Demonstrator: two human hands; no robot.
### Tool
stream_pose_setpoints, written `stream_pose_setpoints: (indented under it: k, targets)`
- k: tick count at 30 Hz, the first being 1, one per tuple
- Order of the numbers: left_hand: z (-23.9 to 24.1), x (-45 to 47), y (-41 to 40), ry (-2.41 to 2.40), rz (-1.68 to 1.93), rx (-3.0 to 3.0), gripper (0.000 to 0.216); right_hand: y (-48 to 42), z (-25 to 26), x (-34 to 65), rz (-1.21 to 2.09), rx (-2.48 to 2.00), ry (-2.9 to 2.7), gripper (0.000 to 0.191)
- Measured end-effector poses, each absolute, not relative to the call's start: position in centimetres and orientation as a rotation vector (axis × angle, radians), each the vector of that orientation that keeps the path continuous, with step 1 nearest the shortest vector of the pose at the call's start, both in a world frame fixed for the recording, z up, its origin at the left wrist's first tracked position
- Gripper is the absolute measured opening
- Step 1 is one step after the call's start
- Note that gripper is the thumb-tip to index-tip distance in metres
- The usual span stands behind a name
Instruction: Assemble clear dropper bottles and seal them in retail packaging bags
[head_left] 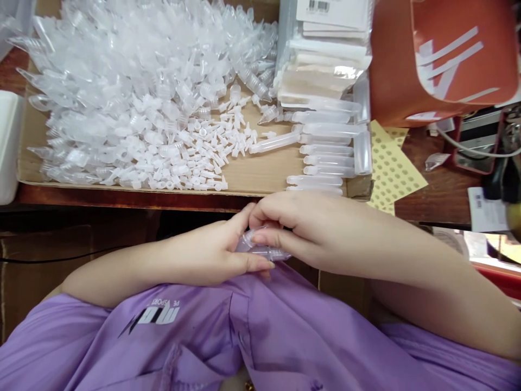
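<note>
Above my lap, just in front of the table edge, both hands come together around clear plastic ampoule-like tubes (264,252). My left hand (232,252) is closed on them from the left, its thumb lying along the lower side. From the right, my right hand (291,222) pinches at the same plastic with bent thumb and fingers. How many pieces are held is hidden by the fingers. Beyond the hands lies a shallow cardboard tray (260,174). It bears a heap of clear plastic ampoules (142,60), small white tips (195,157) and a column of frosted tubes (325,149).
A stack of clear packets (321,70) stands in the tray's back right. Right of it are an orange box (451,60), yellow dotted sticker sheets (394,163) and a phone (478,141) with a white cable. A white container (8,146) sits at the left edge.
</note>
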State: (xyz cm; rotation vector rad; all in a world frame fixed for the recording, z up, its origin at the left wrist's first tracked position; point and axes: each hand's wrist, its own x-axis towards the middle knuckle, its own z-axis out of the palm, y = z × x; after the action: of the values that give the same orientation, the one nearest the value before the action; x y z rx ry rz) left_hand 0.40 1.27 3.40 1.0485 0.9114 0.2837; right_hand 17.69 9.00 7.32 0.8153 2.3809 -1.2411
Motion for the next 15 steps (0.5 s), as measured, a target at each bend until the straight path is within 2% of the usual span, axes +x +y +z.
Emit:
stream_pose_setpoints:
  k: [3, 8, 15]
  targets:
    - [3.5, 0.4, 1.3, 0.851, 0.262, 0.984, 0.058, 8.7, 6.7, 17.4, -1.245, 0.815, 2.378, 0.036]
    - [4.0, 0.6, 1.5, 0.867, 0.268, 0.98, 0.067, 8.7, 6.1, 18.0, -1.479, 0.855, 2.37, 0.041]
    - [4.4, 0.3, 1.6, 0.845, 0.253, 1.003, 0.065, 9.1, 7.1, 18.8, -1.479, 0.785, 2.431, 0.018]
